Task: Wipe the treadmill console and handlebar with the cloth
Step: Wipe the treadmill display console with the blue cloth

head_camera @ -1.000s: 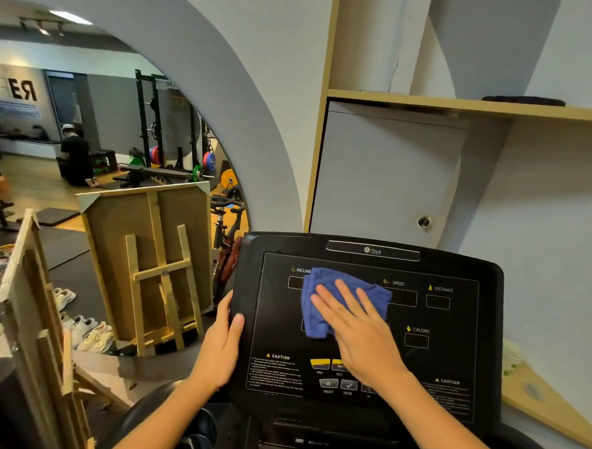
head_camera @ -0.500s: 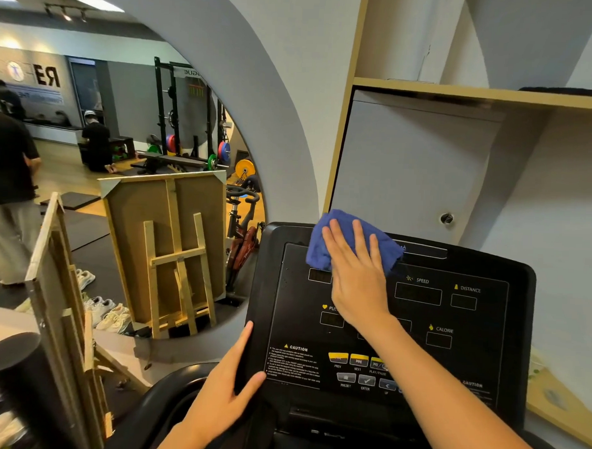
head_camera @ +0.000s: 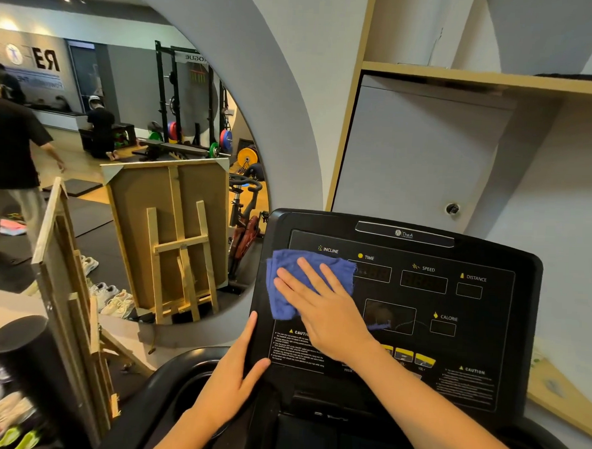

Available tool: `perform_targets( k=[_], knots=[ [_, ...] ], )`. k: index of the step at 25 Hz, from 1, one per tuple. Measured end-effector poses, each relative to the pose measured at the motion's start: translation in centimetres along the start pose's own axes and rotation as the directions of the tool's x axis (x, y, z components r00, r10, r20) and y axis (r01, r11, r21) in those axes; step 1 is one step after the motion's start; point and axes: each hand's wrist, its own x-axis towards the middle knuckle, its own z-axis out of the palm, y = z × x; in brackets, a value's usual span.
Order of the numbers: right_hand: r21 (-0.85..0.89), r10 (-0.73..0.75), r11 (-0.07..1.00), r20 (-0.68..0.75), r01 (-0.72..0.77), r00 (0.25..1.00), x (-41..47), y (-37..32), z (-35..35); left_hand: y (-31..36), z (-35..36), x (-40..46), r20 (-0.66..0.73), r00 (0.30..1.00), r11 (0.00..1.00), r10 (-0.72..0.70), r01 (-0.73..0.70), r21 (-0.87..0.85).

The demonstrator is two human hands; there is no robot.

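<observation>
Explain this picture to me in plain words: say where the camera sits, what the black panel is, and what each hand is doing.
The camera is worn on the person's head, looking down at their own arms. The black panel is a treadmill console with labelled readouts. The right hand lies flat, fingers straight, pressing a blue cloth against the console's upper left area. The left hand steadies the console's left edge, thumb on its face. To the left, a round mirror reflects the gym.

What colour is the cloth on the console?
Blue; the cloth shows plainly in the head view, under the right hand.
</observation>
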Motion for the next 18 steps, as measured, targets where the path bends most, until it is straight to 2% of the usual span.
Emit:
perform_targets(
  k=[4, 8, 14, 16, 18],
  knots=[
    [-0.041, 0.018, 0.999, 0.016, -0.018, 1.000, -3.0, 1.4, 0.4, 1.0, -0.4, -0.2, -0.031, 0.999, 1.000, 0.026, -0.026, 0.011],
    [-0.018, 0.171, 0.985, -0.057, -0.172, 0.984, -3.6, 3.8, -1.1, 1.4, -0.6, -0.4, -0.037, 0.999, 0.999, 0.031, -0.032, -0.020],
    [0.035, 0.362, 0.932, -0.140, -0.361, 0.922, 1.9, 5.1, -2.6, 1.3, -0.3, -0.5, -0.047, 0.999, 0.999, 0.027, -0.029, -0.044],
    [0.045, 0.374, 0.927, -0.158, -0.372, 0.914, 4.0, 4.3, -2.7, 1.1, -0.1, -0.5, -0.053, 0.998, 0.997, 0.031, -0.035, -0.070],
    [0.052, 0.314, 0.949, -0.147, -0.310, 0.938, 5.9, 2.9, -2.7, 1.0, 0.0, -0.7, -0.071, 0.997, 0.991, 0.034, -0.043, -0.123]
  ],
)
